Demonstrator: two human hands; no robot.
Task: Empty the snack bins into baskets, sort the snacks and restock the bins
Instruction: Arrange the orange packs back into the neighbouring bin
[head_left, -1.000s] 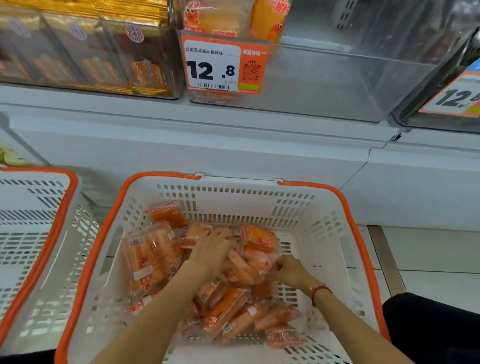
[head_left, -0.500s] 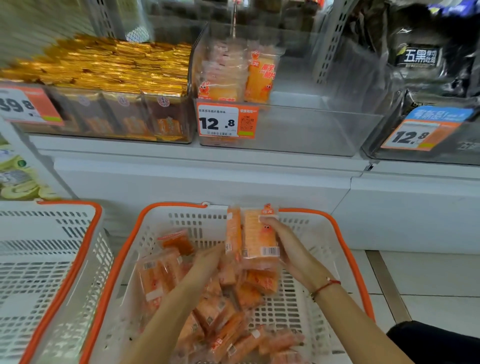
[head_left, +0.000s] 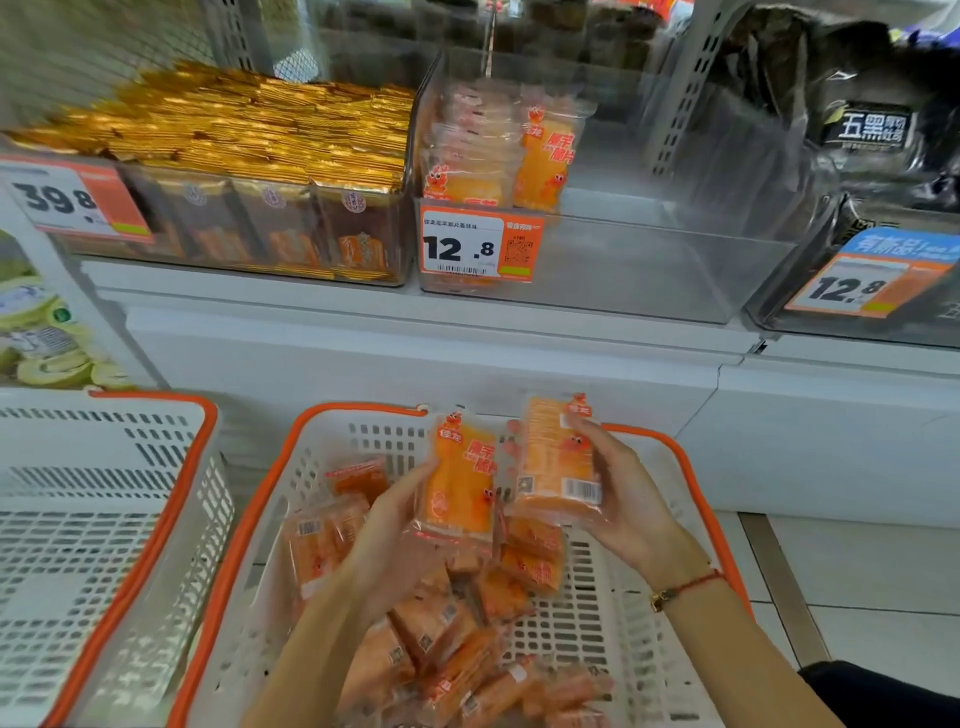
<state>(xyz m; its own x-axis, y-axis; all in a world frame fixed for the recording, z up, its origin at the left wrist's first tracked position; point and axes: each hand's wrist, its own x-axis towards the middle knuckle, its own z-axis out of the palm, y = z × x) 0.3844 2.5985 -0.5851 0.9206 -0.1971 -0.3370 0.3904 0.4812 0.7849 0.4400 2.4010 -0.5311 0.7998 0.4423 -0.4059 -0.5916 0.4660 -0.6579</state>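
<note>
While each hand, left (head_left: 395, 525) and right (head_left: 623, 499), curled its fingers round an orange snack packet (head_left: 460, 478) above the white basket (head_left: 649, 613), a clear bin (head_left: 623, 270) stood behind, a second basket (head_left: 104, 519) alongside.

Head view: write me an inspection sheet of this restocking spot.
Surface: white shelf ledge above tiled floor.
Job's things: orange snack packs in white basket; clear bin, price tag 12.8, a few packs at its left.
Clutter: second basket at left; gold packs bin.
Grippers: left hand holds one pack upright, right hand another.
Cables: nothing seen.
Surroundings: dark packets upper right.
</note>
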